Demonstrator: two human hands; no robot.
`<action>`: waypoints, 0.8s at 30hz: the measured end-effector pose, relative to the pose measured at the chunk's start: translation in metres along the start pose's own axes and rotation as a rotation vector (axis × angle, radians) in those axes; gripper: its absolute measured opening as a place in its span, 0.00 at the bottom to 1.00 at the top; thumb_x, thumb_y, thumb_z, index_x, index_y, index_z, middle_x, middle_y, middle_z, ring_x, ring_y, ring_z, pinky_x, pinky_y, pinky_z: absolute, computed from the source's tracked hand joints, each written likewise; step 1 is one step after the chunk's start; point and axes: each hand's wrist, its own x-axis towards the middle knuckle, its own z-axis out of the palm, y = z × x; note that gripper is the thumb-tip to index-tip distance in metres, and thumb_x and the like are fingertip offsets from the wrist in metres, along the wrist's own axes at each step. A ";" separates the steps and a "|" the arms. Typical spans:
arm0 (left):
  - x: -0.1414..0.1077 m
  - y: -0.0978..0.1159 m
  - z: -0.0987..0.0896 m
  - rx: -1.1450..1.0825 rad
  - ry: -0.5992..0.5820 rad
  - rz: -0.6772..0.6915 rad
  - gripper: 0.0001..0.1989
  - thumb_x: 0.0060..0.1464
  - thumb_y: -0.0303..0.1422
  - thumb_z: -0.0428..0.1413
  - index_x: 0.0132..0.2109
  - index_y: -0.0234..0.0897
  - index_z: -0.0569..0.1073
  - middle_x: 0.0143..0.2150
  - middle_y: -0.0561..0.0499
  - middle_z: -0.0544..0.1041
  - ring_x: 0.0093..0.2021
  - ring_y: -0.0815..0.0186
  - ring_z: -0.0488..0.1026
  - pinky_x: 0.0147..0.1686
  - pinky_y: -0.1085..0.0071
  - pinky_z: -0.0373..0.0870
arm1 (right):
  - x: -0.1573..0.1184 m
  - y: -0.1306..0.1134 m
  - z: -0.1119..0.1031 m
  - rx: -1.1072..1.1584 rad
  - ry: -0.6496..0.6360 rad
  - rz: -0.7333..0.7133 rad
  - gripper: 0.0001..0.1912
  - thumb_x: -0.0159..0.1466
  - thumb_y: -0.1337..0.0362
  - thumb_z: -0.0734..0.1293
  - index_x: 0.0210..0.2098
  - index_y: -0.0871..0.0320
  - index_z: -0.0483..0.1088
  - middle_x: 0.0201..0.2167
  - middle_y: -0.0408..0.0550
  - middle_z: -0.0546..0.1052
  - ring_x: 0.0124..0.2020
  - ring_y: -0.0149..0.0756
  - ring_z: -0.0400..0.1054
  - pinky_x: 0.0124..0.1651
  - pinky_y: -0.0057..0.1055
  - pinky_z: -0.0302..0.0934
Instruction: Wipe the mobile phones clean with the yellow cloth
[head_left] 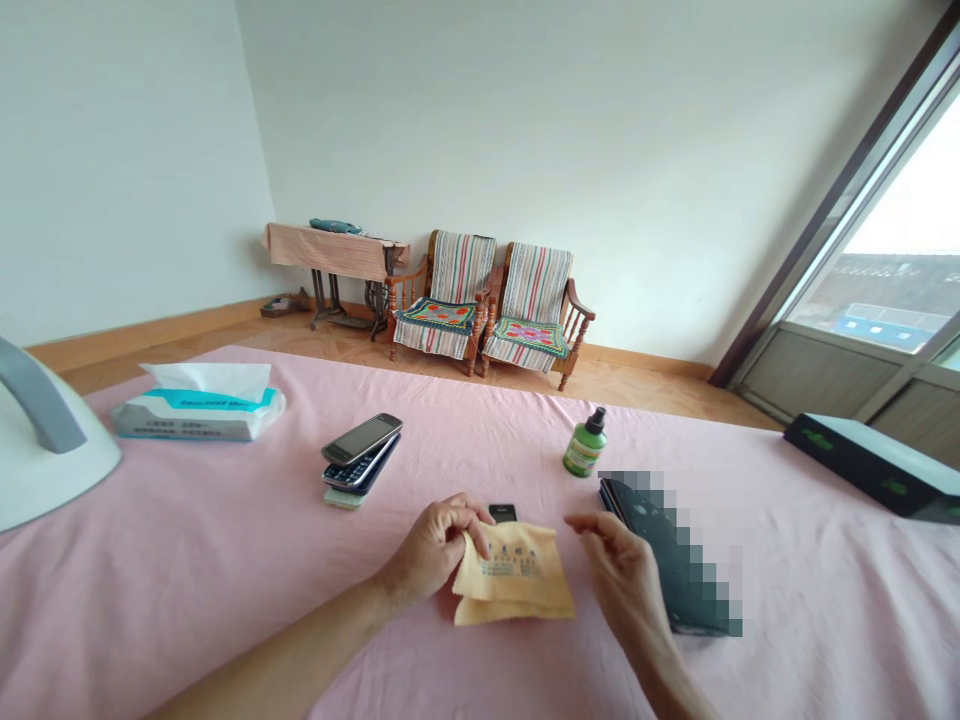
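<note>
A folded yellow cleaning cloth [514, 580] with printed dark characters hangs over the pink-covered surface. My left hand [439, 550] pinches its upper left edge between thumb and fingers. Behind the cloth the top of a small dark phone [502, 513] shows; the rest is hidden. Just off the cloth's right edge is my right hand [622, 565], fingers drawn together with nothing visible in them. A large dark tablet-like item [679, 570], partly pixelated, lies beside that hand. Beyond it stands a green spray bottle [585, 447] with a black top.
Several stacked phones [364, 455] lie left of centre. A tissue pack [199, 405] and a white rounded appliance [45, 440] occupy the left. At the right edge rests a black box [874, 465]. Two wooden armchairs [487, 305] stand against the far wall.
</note>
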 end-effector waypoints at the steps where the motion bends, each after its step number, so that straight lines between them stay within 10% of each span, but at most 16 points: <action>1: -0.001 0.001 0.000 0.005 -0.005 0.005 0.15 0.41 0.21 0.47 0.23 0.37 0.78 0.37 0.48 0.75 0.41 0.61 0.71 0.43 0.68 0.63 | -0.002 0.001 0.004 -0.021 -0.028 -0.001 0.14 0.58 0.60 0.63 0.38 0.59 0.76 0.37 0.53 0.78 0.39 0.44 0.71 0.40 0.36 0.63; 6: -0.001 0.004 0.000 0.014 -0.013 0.006 0.14 0.40 0.23 0.47 0.22 0.37 0.78 0.36 0.48 0.75 0.39 0.61 0.72 0.41 0.68 0.65 | -0.010 -0.001 0.020 -0.278 -0.148 -0.155 0.26 0.55 0.67 0.65 0.54 0.54 0.68 0.45 0.51 0.77 0.47 0.48 0.68 0.50 0.45 0.58; 12: 0.001 0.002 -0.004 0.000 0.084 -0.048 0.16 0.52 0.30 0.47 0.38 0.35 0.79 0.41 0.46 0.76 0.44 0.58 0.72 0.45 0.67 0.64 | -0.008 -0.010 0.015 -0.424 -0.226 -0.148 0.06 0.54 0.69 0.64 0.23 0.55 0.72 0.26 0.47 0.74 0.33 0.42 0.68 0.35 0.33 0.58; 16: 0.000 0.001 -0.003 0.005 0.111 -0.109 0.18 0.58 0.38 0.49 0.49 0.33 0.74 0.41 0.45 0.77 0.41 0.58 0.73 0.39 0.68 0.66 | -0.008 -0.015 0.013 -0.320 -0.228 -0.057 0.07 0.58 0.68 0.60 0.24 0.56 0.67 0.23 0.44 0.72 0.27 0.37 0.66 0.29 0.29 0.55; 24: -0.004 0.007 0.013 0.046 0.145 -0.158 0.13 0.43 0.35 0.63 0.22 0.35 0.68 0.21 0.57 0.65 0.25 0.68 0.62 0.25 0.75 0.55 | -0.017 -0.027 0.019 -0.310 -0.005 -0.184 0.03 0.59 0.65 0.62 0.29 0.56 0.64 0.26 0.44 0.70 0.27 0.36 0.65 0.30 0.29 0.58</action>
